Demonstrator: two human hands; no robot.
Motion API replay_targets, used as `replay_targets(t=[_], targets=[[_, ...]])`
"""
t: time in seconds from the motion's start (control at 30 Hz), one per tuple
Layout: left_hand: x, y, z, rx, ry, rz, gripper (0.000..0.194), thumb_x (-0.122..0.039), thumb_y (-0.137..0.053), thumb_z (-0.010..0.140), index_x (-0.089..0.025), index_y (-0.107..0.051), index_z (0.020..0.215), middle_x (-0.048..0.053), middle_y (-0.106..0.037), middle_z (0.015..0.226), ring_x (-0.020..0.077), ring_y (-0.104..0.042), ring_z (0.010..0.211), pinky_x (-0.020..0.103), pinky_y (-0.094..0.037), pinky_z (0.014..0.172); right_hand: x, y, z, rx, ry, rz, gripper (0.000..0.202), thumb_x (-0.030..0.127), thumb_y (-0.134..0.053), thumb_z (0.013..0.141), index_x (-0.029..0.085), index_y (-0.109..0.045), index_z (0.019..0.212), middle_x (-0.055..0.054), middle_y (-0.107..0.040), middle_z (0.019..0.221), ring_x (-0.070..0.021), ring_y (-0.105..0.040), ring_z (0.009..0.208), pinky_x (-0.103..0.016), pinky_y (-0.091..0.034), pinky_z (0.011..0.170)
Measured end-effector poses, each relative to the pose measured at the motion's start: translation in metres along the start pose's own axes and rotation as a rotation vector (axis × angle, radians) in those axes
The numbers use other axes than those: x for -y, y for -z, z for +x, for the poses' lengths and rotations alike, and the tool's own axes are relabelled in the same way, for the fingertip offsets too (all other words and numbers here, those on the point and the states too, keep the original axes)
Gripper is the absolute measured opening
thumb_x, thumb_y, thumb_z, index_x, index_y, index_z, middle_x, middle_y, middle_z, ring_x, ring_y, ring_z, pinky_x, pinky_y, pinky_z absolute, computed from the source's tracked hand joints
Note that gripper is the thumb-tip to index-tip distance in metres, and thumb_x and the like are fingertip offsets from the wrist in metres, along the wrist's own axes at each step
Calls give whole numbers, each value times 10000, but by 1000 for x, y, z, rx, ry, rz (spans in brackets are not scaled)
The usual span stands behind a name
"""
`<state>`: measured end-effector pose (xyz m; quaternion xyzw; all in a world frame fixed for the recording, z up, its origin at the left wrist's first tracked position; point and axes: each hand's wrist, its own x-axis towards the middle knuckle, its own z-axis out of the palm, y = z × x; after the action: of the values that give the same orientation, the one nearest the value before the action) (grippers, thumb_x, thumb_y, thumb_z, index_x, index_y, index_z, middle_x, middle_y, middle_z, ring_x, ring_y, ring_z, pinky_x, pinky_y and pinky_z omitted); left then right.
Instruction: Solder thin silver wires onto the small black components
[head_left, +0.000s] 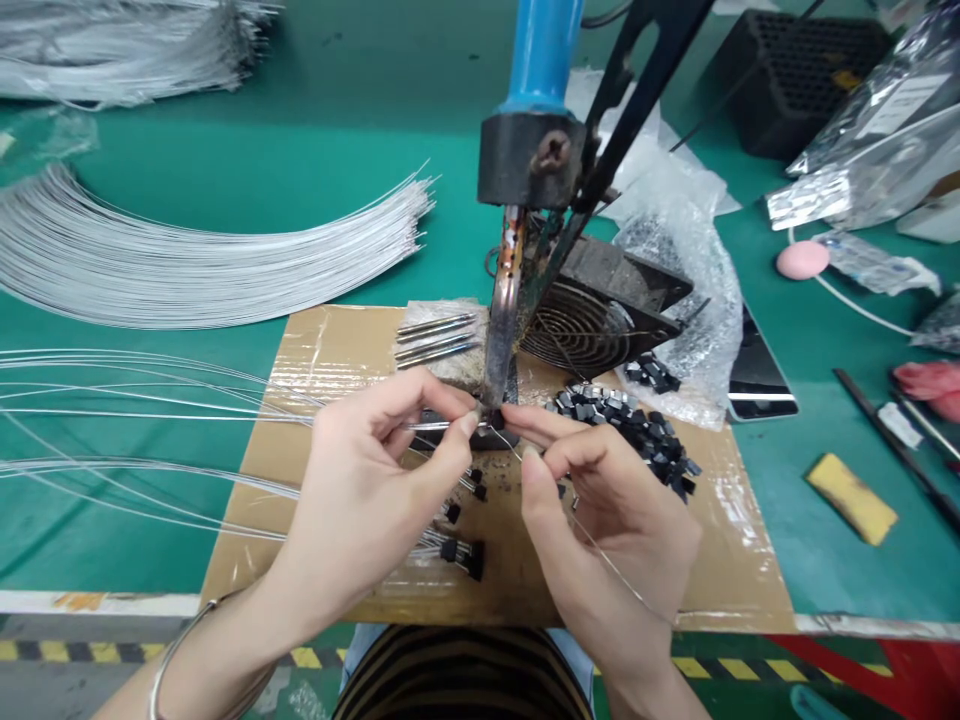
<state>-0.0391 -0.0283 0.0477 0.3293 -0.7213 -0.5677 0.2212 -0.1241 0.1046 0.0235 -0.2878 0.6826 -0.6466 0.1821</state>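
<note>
My left hand pinches a thin grey wire close to its end, between thumb and forefinger. Opposite it, the fingers of my right hand are closed on a thin strand of solder, which curves down across the palm. A small black part sits between the fingertips of both hands, right under the tip of an upright soldering iron. Whether my right fingers also grip that part I cannot tell. Below my hands lie several wires with black ends.
A pile of small black parts lies on the cardboard, near a fan. Metal rods rest behind my left hand. A wire bundle spreads at left. A yellow sponge and a phone-like slab are at right.
</note>
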Motion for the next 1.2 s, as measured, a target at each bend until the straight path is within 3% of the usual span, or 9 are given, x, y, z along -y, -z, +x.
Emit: replay_targets(t=[1.2], targets=[[0, -1, -2, -17, 4, 21, 112, -134, -736, 839, -226, -710, 781, -53, -734, 851, 97, -686, 779, 144, -508, 682, -4, 0, -2, 0, 32, -41, 177, 64, -675, 903, 224, -611, 865, -7, -730, 1221, -180, -706, 1122, -306, -532, 1006]])
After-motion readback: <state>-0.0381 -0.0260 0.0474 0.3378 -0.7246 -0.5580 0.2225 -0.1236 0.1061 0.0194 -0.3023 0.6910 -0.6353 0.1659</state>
